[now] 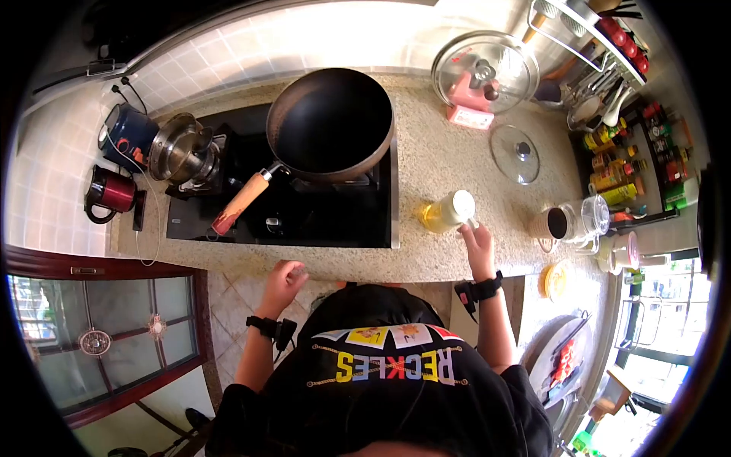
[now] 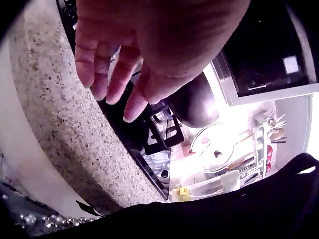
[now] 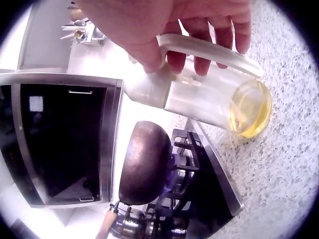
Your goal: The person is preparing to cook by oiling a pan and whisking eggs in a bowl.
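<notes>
Head view: the right hand [image 1: 478, 245] is at the handle of a clear jug with a white lid and yellow oil in its base [image 1: 448, 212]. The jug is on the speckled granite countertop [image 1: 426, 145], just right of the black gas hob [image 1: 320, 217]. The left hand [image 1: 283, 280] is at the counter's front edge, before the hob, with nothing in it. A black round-bottomed pan with an orange wooden handle [image 1: 331, 122] sits on the hob's right burner, and a steel pot [image 1: 181, 146] on the left burner. A round glass lid [image 1: 515, 152] lies flat further right.

Left wrist view: the left hand's fingers hang relaxed and slightly parted over the counter edge, gripping nothing.

Right wrist view: the right hand's fingers are curled through the jug's handle, the thumb over its top, so the grip is closed on the handle. Whether the jug's base rests on the counter cannot be told. The pan's underside shows above the burner grate.
</notes>
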`<state>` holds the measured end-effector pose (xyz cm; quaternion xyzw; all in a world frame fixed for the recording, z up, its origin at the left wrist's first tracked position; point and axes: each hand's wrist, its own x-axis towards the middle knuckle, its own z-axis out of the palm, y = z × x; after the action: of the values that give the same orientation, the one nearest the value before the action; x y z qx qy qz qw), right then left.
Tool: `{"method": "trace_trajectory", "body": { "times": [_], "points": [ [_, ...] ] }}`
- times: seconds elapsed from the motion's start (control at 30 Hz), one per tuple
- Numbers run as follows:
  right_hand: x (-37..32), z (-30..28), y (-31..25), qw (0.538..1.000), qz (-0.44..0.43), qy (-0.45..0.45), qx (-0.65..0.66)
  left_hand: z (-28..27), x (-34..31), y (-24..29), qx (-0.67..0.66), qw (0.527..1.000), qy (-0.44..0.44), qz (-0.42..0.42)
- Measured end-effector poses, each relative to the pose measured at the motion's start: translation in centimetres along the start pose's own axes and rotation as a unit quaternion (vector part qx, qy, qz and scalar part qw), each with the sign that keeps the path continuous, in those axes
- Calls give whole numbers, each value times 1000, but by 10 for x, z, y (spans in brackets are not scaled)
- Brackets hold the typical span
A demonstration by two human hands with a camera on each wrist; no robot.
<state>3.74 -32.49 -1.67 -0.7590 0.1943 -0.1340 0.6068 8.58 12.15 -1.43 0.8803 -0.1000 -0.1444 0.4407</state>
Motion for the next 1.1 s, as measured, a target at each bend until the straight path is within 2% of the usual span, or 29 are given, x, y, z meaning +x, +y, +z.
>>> {"method": "trace_trajectory", "body": {
  "times": [0.03, 0.1, 0.13, 0.2, 0.3, 0.47, 0.6, 0.67, 0.73, 0.77, 0.83, 1.0, 1.07, 1.1],
  "points": [
    [-1, 1, -1, 1000, 2, -1, 8, 2, 2, -8, -1, 1000, -4, -1],
    [1, 2, 1, 1000, 2, 1, 20, 0, 11, -31, 85, 976, 0, 199],
    [0, 2, 5, 999, 11, -5, 41, 2, 11, -23, 85, 976, -2, 198],
    [1, 3, 2, 998, 19, -13, 61, 4, 9, 3, -47, 995, 69, 51],
    [2, 5, -14, 996, 16, -22, 80, 0, 8, 12, -35, 998, 55, 22],
    [10, -6, -18, 996, 22, -31, 77, 0, 10, 5, -11, 998, 43, 49],
    [14, -10, -40, 988, 27, -48, 141, 2, 10, 13, -10, 998, 35, 54],
    [18, -8, -32, 987, 31, -42, 151, 3, 11, 14, -9, 997, 30, 65],
    [22, -6, -23, 960, 10, -53, 273, 3, 13, 16, -9, 997, 27, 75],
    [24, -7, -20, 961, 10, -54, 273, 1, 13, 19, -7, 998, 13, 69],
    [27, -7, -18, 936, 49, -43, 346, 0, 14, 20, -4, 998, -3, 64],
    [29, -4, -18, 938, 93, -12, 334, 2, 15, 17, 15, 998, -8, 63],
    [29, 3, -22, 936, 95, 46, 336, 3, 15, 16, 12, 998, -16, 62],
    [32, 3, -19, 936, 96, 46, 336, 4, 15, 16, 9, 998, -24, 63]
  ]
}}
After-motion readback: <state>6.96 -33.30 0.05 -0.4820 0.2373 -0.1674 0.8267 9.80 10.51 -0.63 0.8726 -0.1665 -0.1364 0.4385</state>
